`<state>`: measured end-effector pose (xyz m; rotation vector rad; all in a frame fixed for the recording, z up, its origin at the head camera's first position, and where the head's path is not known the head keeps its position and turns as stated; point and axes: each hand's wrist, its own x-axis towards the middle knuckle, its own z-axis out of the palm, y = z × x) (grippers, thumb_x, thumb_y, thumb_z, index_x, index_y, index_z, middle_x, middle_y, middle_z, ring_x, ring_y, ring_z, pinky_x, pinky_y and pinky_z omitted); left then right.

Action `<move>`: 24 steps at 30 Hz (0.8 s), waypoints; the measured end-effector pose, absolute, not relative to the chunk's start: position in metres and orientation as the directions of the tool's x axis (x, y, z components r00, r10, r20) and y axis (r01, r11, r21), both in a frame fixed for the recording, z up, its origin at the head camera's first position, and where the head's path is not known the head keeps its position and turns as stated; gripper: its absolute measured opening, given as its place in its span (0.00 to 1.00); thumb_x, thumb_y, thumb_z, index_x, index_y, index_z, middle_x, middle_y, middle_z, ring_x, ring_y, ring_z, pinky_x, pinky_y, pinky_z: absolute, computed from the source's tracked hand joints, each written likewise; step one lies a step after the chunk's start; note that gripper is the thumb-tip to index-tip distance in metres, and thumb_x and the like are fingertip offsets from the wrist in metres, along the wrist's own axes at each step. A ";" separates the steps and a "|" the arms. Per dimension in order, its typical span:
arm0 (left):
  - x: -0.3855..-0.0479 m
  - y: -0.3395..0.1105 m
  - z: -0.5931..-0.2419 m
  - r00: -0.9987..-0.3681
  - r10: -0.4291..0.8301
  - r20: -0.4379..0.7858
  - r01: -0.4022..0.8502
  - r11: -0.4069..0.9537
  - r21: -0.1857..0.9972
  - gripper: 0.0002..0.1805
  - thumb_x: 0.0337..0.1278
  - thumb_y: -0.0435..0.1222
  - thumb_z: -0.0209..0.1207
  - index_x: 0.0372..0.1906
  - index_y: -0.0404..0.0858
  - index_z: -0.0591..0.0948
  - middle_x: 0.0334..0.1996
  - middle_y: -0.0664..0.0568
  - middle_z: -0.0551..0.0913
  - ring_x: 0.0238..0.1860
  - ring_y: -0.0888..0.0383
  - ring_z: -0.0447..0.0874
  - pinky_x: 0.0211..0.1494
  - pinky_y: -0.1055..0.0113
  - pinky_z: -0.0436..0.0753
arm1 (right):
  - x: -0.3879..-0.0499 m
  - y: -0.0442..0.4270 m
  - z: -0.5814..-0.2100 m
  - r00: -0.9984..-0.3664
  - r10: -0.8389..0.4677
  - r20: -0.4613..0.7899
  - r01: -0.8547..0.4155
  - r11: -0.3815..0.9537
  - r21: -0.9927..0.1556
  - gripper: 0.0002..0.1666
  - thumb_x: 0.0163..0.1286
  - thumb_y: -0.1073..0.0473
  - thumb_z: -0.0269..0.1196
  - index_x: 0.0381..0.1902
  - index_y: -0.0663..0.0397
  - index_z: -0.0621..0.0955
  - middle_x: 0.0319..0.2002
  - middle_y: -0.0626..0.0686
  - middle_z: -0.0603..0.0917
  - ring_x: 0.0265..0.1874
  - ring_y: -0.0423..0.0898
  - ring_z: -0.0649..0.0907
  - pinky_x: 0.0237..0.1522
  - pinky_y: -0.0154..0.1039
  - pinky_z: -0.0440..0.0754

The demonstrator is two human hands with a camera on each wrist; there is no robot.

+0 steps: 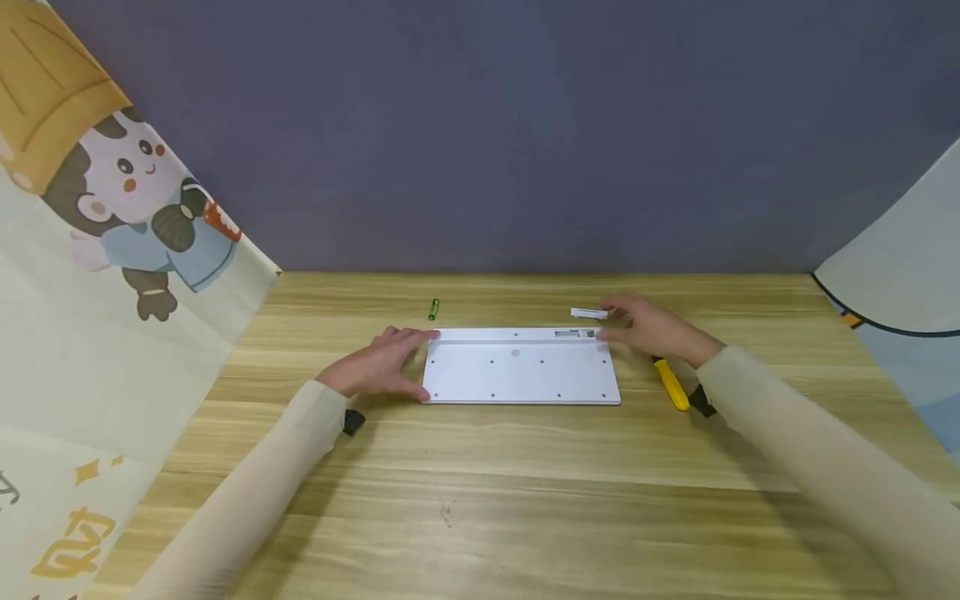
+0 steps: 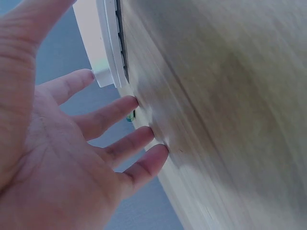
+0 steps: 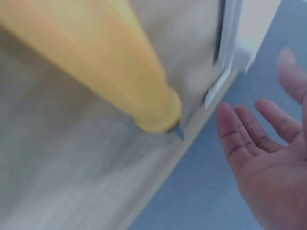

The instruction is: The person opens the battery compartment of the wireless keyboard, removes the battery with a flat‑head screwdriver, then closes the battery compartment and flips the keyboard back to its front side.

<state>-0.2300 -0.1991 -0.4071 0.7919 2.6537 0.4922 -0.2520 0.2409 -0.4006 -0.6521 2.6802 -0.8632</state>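
Observation:
A white keyboard (image 1: pixel 517 371) lies face down, keys against the table, with several dark screw spots across its back. A small battery slot (image 1: pixel 567 333) is uncovered near its far right corner. My left hand (image 1: pixel 382 362) spans the keyboard's left end, thumb at the near corner and index finger at the far corner; the other fingers spread loosely in the left wrist view. My right hand (image 1: pixel 652 327) reaches over the far right corner, fingers lightly bent beside a white battery cover (image 1: pixel 588 313). Whether its fingertips touch the cover or the keyboard is hard to tell.
A green battery (image 1: pixel 433 309) lies on the wooden table (image 1: pixel 480 500) beyond the keyboard. Right of the keyboard rests a yellow-handled screwdriver (image 1: pixel 671 385), its shaft partly hidden by my right hand. A grey-blue partition (image 1: pixel 525 142) stands along the far edge.

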 end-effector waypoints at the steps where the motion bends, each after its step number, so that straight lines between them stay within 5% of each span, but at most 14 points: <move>1: -0.230 -0.199 -0.408 -0.793 0.572 -0.210 0.460 0.787 0.411 0.58 0.35 0.59 0.71 0.74 0.47 0.56 0.70 0.48 0.58 0.67 0.36 0.51 0.63 0.37 0.56 | -0.258 0.242 -0.400 -0.873 -0.478 -0.095 -0.331 0.725 -0.604 0.36 0.68 0.53 0.61 0.67 0.66 0.65 0.60 0.65 0.70 0.54 0.59 0.74 0.51 0.55 0.74; 6: -0.231 -0.200 -0.409 -0.795 0.568 -0.212 0.456 0.791 0.407 0.59 0.34 0.60 0.71 0.74 0.48 0.55 0.70 0.47 0.57 0.67 0.36 0.50 0.63 0.36 0.55 | -0.281 0.238 -0.399 -0.872 -0.484 -0.079 -0.356 0.736 -0.575 0.25 0.68 0.63 0.60 0.61 0.70 0.71 0.54 0.66 0.76 0.50 0.59 0.77 0.49 0.53 0.75; 24: -0.232 -0.202 -0.413 -0.800 0.567 -0.199 0.453 0.787 0.418 0.60 0.32 0.62 0.70 0.74 0.50 0.55 0.70 0.51 0.58 0.68 0.37 0.50 0.63 0.36 0.55 | -0.309 0.220 -0.411 -0.884 -0.456 -0.105 -0.342 0.783 -0.519 0.11 0.60 0.69 0.65 0.41 0.66 0.81 0.33 0.57 0.81 0.35 0.52 0.78 0.40 0.48 0.74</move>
